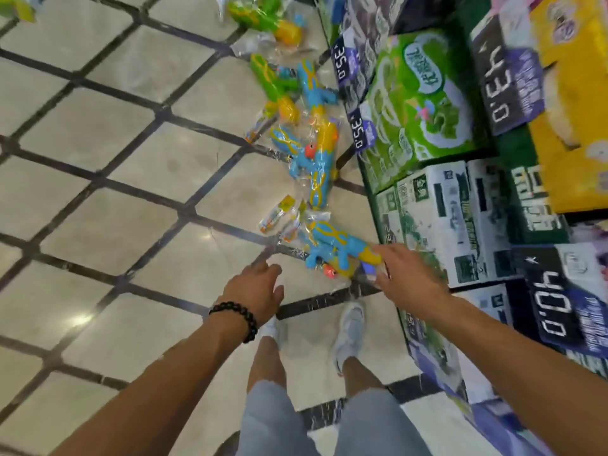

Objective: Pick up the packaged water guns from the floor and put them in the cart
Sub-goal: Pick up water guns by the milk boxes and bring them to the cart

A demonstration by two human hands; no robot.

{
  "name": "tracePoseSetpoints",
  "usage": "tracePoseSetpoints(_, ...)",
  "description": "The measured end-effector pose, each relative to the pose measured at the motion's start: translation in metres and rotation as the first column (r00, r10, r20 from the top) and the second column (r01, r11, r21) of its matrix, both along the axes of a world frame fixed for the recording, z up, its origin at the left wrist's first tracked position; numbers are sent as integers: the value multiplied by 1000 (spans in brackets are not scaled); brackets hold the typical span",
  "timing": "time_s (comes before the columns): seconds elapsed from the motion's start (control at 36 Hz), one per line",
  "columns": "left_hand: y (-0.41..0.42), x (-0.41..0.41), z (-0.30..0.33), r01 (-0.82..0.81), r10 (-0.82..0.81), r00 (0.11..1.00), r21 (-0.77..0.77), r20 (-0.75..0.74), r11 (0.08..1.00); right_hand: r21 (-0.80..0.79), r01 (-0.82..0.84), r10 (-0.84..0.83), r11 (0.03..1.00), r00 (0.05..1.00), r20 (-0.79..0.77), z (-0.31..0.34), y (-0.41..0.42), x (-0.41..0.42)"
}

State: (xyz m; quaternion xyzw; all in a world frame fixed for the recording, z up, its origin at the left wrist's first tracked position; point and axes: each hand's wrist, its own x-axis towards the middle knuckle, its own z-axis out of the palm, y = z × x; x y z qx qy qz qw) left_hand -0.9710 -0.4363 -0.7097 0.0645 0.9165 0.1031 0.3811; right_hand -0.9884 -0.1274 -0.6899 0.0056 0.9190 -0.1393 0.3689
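both hands (332, 284) open; right hand (406, 278) touches packaged water gun (332, 250).

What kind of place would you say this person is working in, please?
Probably a shop aisle: price signs stand among stacked cartons of goods, and packaged water guns lie along the tiled floor beside them.

— The beige stone-look floor tiles (138, 205)?
— Glossy, smooth, mirroring lamps.
— The blue-and-yellow plastic water gun (332, 250)?
— Shiny, in crinkled clear film.
— The green printed cardboard carton (418, 93)?
— Smooth, slight sheen.
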Motion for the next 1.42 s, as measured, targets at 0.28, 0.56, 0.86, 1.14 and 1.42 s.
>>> tracePoseSetpoints(0.28, 47, 27, -231, -176, 169, 972, 29, 162, 984, 89, -7, -1, 996, 996, 95, -216, 25, 20)
tracePoseSetpoints(0.56, 104, 40, -415, -448, 423, 878, 75, 223, 891, 75, 31, -32, 997, 999, 15, -397, 44, 3)
tracePoseSetpoints(0.86, 158, 27, -535, -848, 828, 526, 191, 195, 494, 164, -166, 153, 972, 984, 88, -507, 64, -37)
tracePoseSetpoints(1.14, 210, 21, -591, -838, 825, 545, 127, 147, 531, -119, -239, 228, 964, 969, -99, -576, 98, -15)
tracePoseSetpoints(1.42, 233, -9, -593, -965, 950, 262, 15, 172, 264, -255, -73, 72, 964, 997, -14, -601, 115, -21)
